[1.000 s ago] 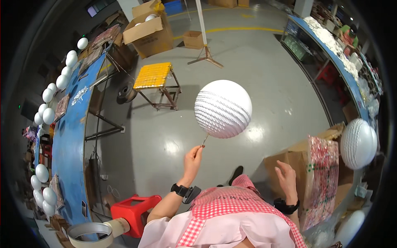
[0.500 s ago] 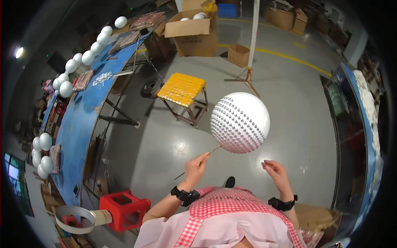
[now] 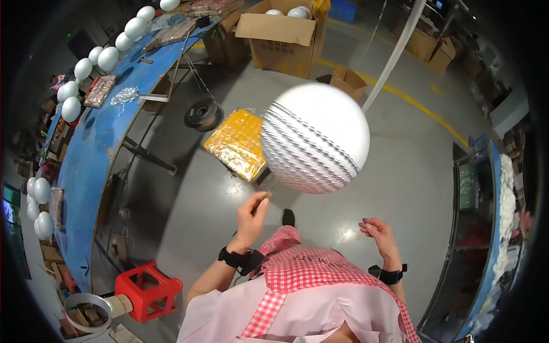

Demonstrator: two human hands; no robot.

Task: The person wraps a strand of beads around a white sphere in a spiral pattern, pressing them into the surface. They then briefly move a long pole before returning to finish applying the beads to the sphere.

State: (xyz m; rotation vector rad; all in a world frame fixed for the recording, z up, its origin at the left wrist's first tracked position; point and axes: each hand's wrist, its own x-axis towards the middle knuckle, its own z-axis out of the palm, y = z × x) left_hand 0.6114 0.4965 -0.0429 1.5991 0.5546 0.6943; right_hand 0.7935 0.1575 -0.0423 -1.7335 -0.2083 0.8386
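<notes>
A large white ball point(image 3: 326, 114) with rows of silver beads on its lower left part is in front of me, above the floor. The bead rows look smeared into lines by motion. My left hand point(image 3: 250, 220) is closed in a pinch just below the ball's lower left, on a thin stick that leads toward the ball; most of the stick is hidden or blurred now. My right hand point(image 3: 382, 237) is below and right of the ball, apart from it, with fingers half bent and nothing visible in them.
A yellow-topped stool point(image 3: 237, 146) stands behind the ball. To the left runs a long blue table point(image 3: 108, 154) with several white balls along it. A red stool point(image 3: 148, 291) is near my left elbow. Cardboard boxes point(image 3: 280, 54) and a leaning pole point(image 3: 394, 54) stand farther back.
The ball appears larger and further up and left, and its beads have blurred into streaks. My left hand has risen a little to the left with the stick. I have come nearer the yellow stool.
</notes>
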